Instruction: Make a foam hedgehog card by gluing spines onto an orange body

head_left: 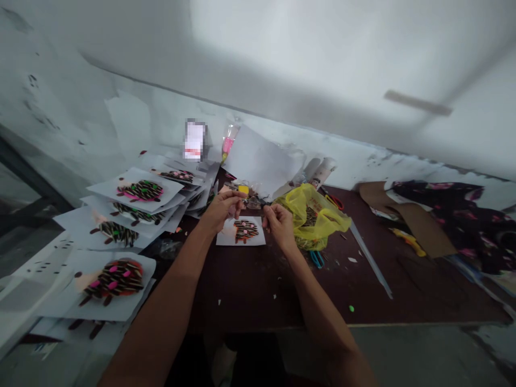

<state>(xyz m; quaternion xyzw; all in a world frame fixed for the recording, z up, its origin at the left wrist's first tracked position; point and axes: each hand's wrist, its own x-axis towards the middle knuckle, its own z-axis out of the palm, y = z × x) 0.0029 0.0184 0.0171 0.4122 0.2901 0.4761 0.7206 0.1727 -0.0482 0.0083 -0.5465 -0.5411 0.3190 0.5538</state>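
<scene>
- Card (244, 231): centre, flat on the table (242, 279), likely for easy reach.
- Left hand (228, 207), right hand (279, 221): fingertips pinched near its upper corners; whether gripping anything, I cannot tell.
- Bag (300, 207): right of centre, mouth open, perhaps for ready picking.

One view, head-worn: set above and behind the left hand (224, 208) and right hand (280, 223), facing forward and down across the dark tabletop (250, 285) to the white wall (133, 115). Range: fairly near, coverage wide; both forearms (179, 290) enter from the bottom edge.
</scene>
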